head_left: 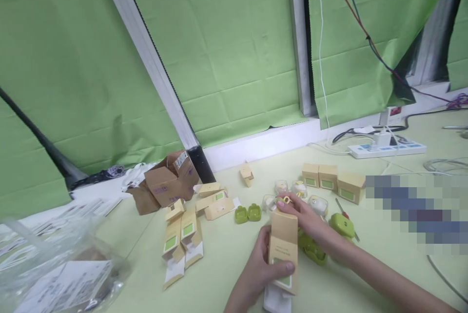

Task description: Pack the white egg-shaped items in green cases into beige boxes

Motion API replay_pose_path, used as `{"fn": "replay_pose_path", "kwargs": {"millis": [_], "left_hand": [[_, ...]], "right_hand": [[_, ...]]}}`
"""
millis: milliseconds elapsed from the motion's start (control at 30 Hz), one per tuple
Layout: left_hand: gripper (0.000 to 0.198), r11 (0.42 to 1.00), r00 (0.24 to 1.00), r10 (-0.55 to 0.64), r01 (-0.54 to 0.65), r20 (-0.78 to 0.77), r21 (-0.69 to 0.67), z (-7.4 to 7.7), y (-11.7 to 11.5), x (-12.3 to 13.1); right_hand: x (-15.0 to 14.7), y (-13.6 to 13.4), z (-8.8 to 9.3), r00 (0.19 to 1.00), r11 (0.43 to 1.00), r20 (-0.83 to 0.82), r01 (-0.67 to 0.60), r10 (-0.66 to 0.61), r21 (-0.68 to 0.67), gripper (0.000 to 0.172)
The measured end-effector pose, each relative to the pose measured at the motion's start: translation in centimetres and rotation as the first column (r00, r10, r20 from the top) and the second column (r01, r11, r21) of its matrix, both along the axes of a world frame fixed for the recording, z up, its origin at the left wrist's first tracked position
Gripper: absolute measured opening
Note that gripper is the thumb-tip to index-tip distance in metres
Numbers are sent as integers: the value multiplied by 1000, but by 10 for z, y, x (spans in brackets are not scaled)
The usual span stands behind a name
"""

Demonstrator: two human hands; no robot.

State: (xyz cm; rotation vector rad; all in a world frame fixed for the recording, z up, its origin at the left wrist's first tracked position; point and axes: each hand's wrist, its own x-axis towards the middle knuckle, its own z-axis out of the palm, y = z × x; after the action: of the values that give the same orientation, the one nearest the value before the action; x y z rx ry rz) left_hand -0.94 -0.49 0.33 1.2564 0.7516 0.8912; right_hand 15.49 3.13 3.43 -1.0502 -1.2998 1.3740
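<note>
My left hand point(261, 266) is wrapped round a small kraft cardboard box point(284, 244) with a green label. The box stands tilted, its top flap raised and a white flap hanging from the lower end. Just above its top, my right hand point(302, 210) has its fingers pinched together at a small yellow ring-shaped piece point(286, 200). Below my right forearm lie open green cases point(313, 249), partly hidden by it. A closed green case point(342, 225) sits to the right. Clear-wrapped white pieces point(300, 188) lie behind my right hand.
Opened kraft boxes point(183, 235) lie to the left, near an open green case point(247, 213). Closed boxes point(328, 177) stand at the back right beside a screwdriver point(343, 210). Further out are a brown carton point(171, 181), a plastic bag point(66, 274) and a power strip point(387, 149).
</note>
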Motion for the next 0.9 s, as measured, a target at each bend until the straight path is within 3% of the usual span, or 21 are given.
{"fn": "replay_pose_path", "kwargs": {"millis": [100,267,400,500,567,633,667,733,800,900], "left_hand": [[76,996,996,68,-64,62,-58,2,-2,-1],[73,982,989,120,-105,89,-160,-7,-2,2],[47,954,966,227,-195,124,-226,-3,-3,11],[46,918,919,351,-299,180,-261,6,-3,11],[49,877,866,453,-391,212,-279,11,-1,7],[48,830,803,543,-468,246,-304,15,0,0],[47,807,770,580,-498,265,-318,16,0,-3],[44,771,721,628,-528,292,-355,17,0,-6],[44,763,726,625,-492,286,-419,17,1,-6],[49,764,785,565,-381,255,-520,15,3,-3]], "right_hand": [[-1,2,-1,1000,999,-12,-16,17,48,36],[1,1,-3,969,984,189,-173,162,44,25],[5,1,-9,950,991,282,-134,131,-6,39],[9,-2,-9,903,978,425,-146,70,149,47],[10,-8,-7,830,891,553,-303,72,339,63],[8,-15,-8,720,714,689,-525,82,464,87],[6,-18,-9,665,621,746,-603,45,500,88],[-1,-24,-14,603,477,786,-655,-137,586,66],[-8,-26,-21,588,354,727,-635,-355,686,40],[-14,-25,-27,592,210,616,-610,-519,764,29]]}}
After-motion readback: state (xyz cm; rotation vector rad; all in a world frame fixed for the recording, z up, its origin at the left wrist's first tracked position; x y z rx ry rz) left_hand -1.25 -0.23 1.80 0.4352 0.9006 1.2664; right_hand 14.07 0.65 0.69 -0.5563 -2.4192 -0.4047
